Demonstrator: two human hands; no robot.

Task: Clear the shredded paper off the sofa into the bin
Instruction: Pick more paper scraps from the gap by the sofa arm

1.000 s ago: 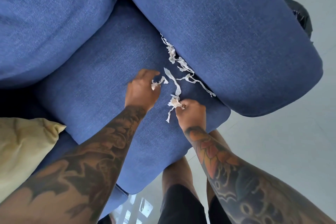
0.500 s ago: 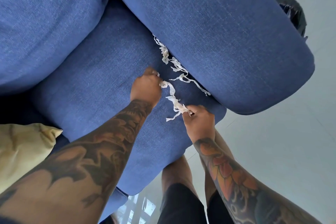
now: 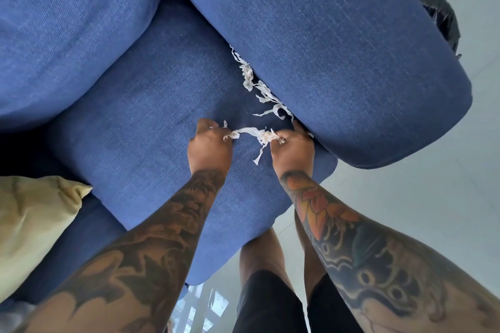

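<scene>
White shredded paper strips (image 3: 259, 90) lie along the seam between the blue sofa seat cushion (image 3: 151, 121) and the armrest (image 3: 338, 48). My left hand (image 3: 209, 147) is closed on one end of a strip bundle (image 3: 251, 134). My right hand (image 3: 293, 150) pinches the other end beside the armrest, and a loose strip hangs from it. A black bin (image 3: 441, 21) with a dark liner shows partly behind the armrest at the upper right; most of it is hidden.
A blue back cushion (image 3: 67, 30) fills the upper left. A yellow pillow (image 3: 29, 227) lies at the left edge. Pale tiled floor (image 3: 419, 211) spreads to the right of the sofa. My legs in black shorts (image 3: 270, 303) stand at the seat's front edge.
My right hand moved up toward the armrest seam with its strips. My left hand stayed closed on its strips, and the bundle now stretches between both hands.
</scene>
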